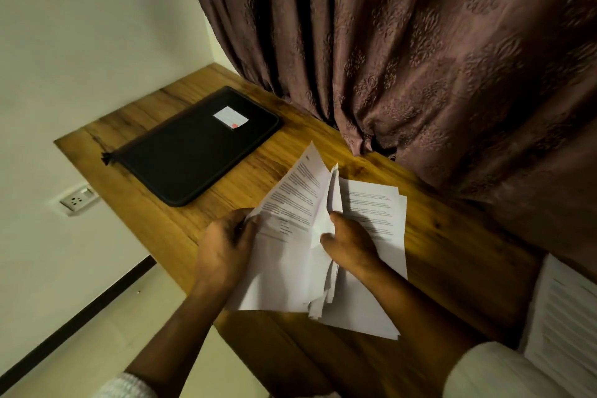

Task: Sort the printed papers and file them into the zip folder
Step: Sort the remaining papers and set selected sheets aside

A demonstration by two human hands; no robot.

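A black zip folder point(197, 145) with a white label lies shut on the wooden desk point(452, 252), at the far left. Both hands hold printed papers over the desk's near middle. My left hand point(223, 249) grips the left edge of a printed sheet point(290, 203) that is lifted and tilted. My right hand point(349, 249) pinches several folded-up sheets point(332, 194) standing on edge beside it. Under them a stack of printed papers point(378, 220) lies flat on the desk.
A brown patterned curtain point(420, 58) hangs along the desk's far edge and rests on it. A wall socket point(79, 199) sits below the desk's left end. More lined white paper point(562, 326) shows at the right edge.
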